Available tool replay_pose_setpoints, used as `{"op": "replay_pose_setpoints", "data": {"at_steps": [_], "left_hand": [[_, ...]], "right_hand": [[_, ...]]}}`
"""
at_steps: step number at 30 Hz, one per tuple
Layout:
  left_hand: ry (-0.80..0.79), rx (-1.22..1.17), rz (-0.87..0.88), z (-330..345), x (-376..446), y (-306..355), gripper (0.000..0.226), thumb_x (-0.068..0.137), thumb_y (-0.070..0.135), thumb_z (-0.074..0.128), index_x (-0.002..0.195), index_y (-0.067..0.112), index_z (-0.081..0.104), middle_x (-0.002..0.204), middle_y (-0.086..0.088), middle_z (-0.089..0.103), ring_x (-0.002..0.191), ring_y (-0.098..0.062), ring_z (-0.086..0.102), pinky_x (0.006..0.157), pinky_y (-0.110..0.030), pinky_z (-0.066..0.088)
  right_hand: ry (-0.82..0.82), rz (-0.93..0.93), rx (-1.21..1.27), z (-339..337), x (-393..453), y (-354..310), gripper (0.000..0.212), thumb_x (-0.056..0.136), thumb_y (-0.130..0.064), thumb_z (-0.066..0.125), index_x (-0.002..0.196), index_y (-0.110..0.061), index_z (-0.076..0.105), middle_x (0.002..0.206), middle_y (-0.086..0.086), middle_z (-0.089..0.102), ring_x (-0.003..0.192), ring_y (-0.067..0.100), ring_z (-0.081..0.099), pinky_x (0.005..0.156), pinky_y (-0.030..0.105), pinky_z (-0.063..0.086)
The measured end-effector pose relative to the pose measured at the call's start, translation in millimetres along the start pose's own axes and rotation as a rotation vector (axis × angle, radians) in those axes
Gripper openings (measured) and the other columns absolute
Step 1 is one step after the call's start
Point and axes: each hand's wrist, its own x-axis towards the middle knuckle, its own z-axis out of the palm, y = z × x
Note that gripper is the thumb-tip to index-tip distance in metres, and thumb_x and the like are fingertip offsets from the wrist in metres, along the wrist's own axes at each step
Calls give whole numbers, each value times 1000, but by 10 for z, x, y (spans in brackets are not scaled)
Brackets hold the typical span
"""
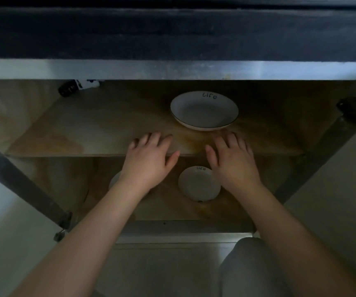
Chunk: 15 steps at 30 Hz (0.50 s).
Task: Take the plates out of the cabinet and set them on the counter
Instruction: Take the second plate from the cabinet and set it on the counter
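left hand and right hand reach over the upper shelf front edge, fingers spread, empty. below that shelf: small plate. farther back on that shelf: large plate, untouched, just beyond the right hand.
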Motion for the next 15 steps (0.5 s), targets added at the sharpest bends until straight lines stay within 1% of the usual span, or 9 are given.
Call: {"op": "replay_pose_setpoints", "data": {"at_steps": [4, 6, 8, 10, 12, 15], "left_hand": [[14, -18, 20, 49, 236, 89, 60, 97, 61, 22, 150, 33, 25, 155, -8, 35, 140, -32, 32, 108, -55, 32], [-16, -22, 23, 88, 373, 122, 61, 97, 63, 21, 153, 38, 15, 160, -8, 26, 145, -33, 22, 112, -56, 25], [-71, -24, 15, 113, 490, 143, 61, 97, 63, 21, 153, 41, 11, 163, -8, 17, 148, -35, 14, 114, -57, 18], [-115, -30, -1, 115, 570, 154, 59, 97, 63, 22, 152, 42, 16, 163, -9, 15, 148, -36, 11, 115, -57, 16], [-120, -47, -16, 116, 610, 146, 57, 98, 62, 23, 151, 40, 22, 161, -12, 19, 147, -37, 14, 115, -57, 18], [-129, -76, -38, 108, 602, 122, 53, 98, 59, 26, 148, 41, 27, 158, -16, 25, 144, -40, 22, 112, -58, 23]], "right_hand": [[30, 14, 13, -30, 59, 61, 53, 99, -47, 26, 141, -19, 42, 141, 12, 47, 130, 32, 41, 104, 49, 35], [23, 40, 13, -39, 97, 93, 53, 99, -48, 24, 139, -20, 42, 140, 12, 47, 130, 33, 42, 104, 50, 35], [7, 67, 12, -55, 118, 122, 52, 99, -49, 23, 140, -22, 41, 141, 11, 46, 132, 33, 40, 106, 51, 34], [16, 72, 26, -64, 123, 150, 52, 99, -49, 24, 139, -21, 43, 140, 12, 47, 131, 33, 40, 105, 51, 34], [31, 76, 58, -62, 137, 171, 51, 99, -48, 25, 137, -20, 45, 139, 13, 48, 130, 33, 42, 103, 50, 36], [24, 83, 104, -60, 164, 172, 51, 99, -48, 26, 137, -20, 46, 138, 13, 48, 129, 32, 42, 102, 49, 37]]}}
